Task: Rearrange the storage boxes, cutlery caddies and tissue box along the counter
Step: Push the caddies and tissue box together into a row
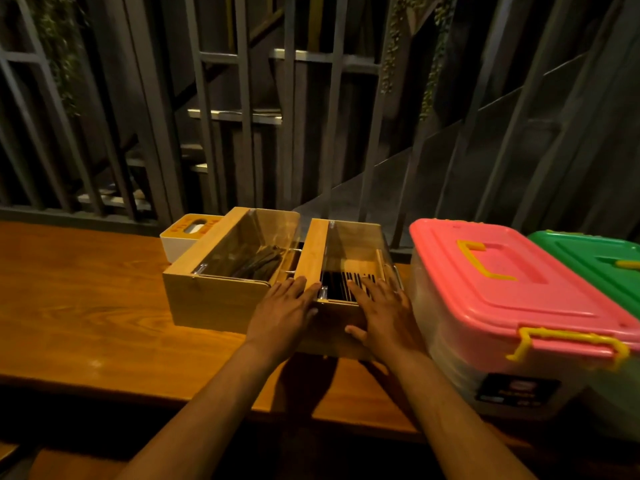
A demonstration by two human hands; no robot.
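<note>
Two wooden cutlery caddies with clear lids stand side by side on the counter. The left caddy holds dark cutlery. The right caddy is smaller. My left hand lies flat across the near corner where the two caddies meet. Over the right caddy's near edge rests my right hand, fingers spread on its lid and thumb against its front face. A white tissue box with an orange top sits behind the left caddy. To the right stands a clear storage box with a pink lid, then a green-lidded one.
A metal railing with vertical bars runs right behind the counter's far edge. The pink-lidded box almost touches the right caddy. The counter's near edge passes under my forearms.
</note>
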